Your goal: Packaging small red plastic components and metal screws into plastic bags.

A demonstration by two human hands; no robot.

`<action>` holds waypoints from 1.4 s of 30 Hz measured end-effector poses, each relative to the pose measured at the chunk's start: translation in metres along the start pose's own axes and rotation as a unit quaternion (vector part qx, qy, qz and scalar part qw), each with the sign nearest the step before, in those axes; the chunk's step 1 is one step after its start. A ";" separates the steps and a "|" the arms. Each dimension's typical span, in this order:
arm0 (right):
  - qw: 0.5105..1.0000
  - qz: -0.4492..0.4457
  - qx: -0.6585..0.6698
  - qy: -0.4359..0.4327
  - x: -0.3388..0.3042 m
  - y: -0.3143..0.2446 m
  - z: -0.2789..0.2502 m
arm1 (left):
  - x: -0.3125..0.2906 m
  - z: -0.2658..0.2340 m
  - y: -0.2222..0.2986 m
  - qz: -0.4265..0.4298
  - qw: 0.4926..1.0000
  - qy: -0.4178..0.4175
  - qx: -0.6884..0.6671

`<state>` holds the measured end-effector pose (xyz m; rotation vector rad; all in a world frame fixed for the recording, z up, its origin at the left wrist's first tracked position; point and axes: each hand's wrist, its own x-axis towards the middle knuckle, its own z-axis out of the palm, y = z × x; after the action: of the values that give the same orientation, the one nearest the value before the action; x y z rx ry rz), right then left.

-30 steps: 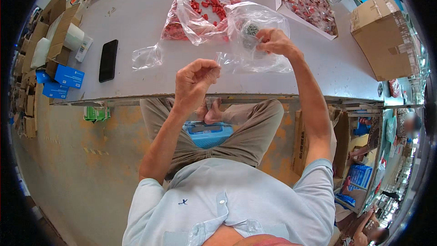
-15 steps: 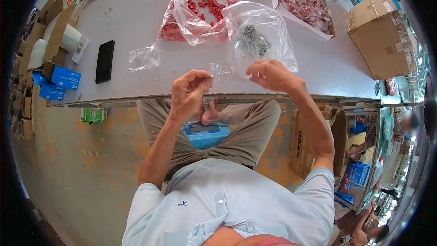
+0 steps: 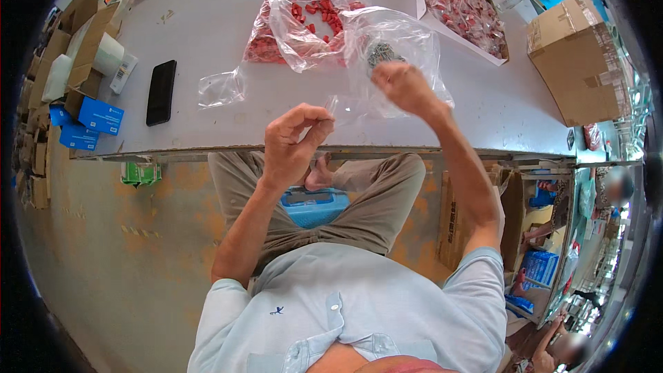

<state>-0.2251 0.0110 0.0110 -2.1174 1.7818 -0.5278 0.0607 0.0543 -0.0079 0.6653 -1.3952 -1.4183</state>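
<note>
My left hand is raised at the table's front edge, thumb and fingers pinched on a small clear plastic bag. To its right, my right hand is over the opened clear bag that holds a heap of thin grey metal pieces. The right fingers are curled together, and whatever they hold, if anything, is hidden. Just left of that bag stands another open plastic bag with many small red pieces. A flat, empty clear bag lies on the table left of my hands.
A black phone lies at the left, near blue boxes and open cartons. At the far right, a white tray holds many filled packets beside a taped cardboard box. A blue plastic stool shows between my legs.
My right hand has moved forward to the metal pieces, and its spread fingers have curled together. My left hand has shifted slightly right, still pinching the small bag.
</note>
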 end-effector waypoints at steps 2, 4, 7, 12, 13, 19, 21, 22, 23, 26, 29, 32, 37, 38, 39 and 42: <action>0.998 -0.057 -0.013 -0.004 -0.025 -0.018 0.018 | 0.008 0.007 0.006 0.023 0.998 -0.004 -0.065; 0.996 -0.089 -0.012 -0.003 -0.045 -0.033 0.034 | 0.019 0.020 0.006 0.017 0.994 0.025 -0.106; 0.991 -0.131 -0.018 -0.016 -0.053 -0.037 0.036 | 0.049 0.042 -0.011 -0.046 0.994 -0.031 -0.096; 0.975 -0.211 0.070 0.003 -0.055 -0.032 0.018 | 0.082 0.051 -0.075 -0.154 0.988 -0.005 -0.013; 0.981 -0.135 0.142 0.014 -0.060 -0.021 0.013 | 0.082 0.048 -0.083 -0.094 0.991 -0.013 0.098; 0.988 0.130 0.047 0.071 -0.038 0.025 -0.010 | 0.079 0.039 -0.070 0.045 0.946 -0.022 0.319; 0.990 0.053 -0.097 0.089 -0.021 0.021 -0.013 | 0.079 0.036 -0.071 0.065 0.943 -0.018 0.326; 0.990 0.052 -0.095 0.087 -0.012 0.021 -0.012 | 0.076 0.036 -0.066 0.066 0.950 -0.014 0.304; 0.987 0.045 -0.137 0.067 -0.001 0.021 -0.010 | 0.074 0.037 -0.061 0.069 0.957 -0.012 0.282; 0.983 0.036 -0.177 0.041 0.023 0.030 0.001 | 0.065 0.040 -0.050 0.123 0.961 0.036 0.246; 0.992 0.018 -0.124 0.012 0.036 0.044 0.007 | 0.052 0.033 -0.036 0.141 0.954 0.038 0.262; 0.997 0.006 -0.068 -0.022 0.038 0.050 0.006 | 0.040 0.023 -0.031 0.133 0.959 0.025 0.250; 0.999 0.042 0.000 -0.003 0.030 0.059 0.003 | 0.034 0.014 -0.017 0.133 0.941 0.018 0.309; 0.996 0.074 0.050 0.002 0.026 0.057 0.000 | 0.034 0.014 -0.013 0.140 0.935 0.013 0.325; 0.989 0.107 0.099 0.007 0.021 0.055 -0.003 | 0.036 0.015 -0.009 0.140 0.935 0.015 0.325; 0.939 0.135 0.314 0.044 0.006 0.046 -0.009 | 0.043 0.022 -0.004 0.150 0.927 -0.005 0.345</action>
<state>-0.2682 -0.0028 -0.0019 -1.4116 1.6204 -0.9713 0.0244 0.0235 0.0033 0.8333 -1.9259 -0.6684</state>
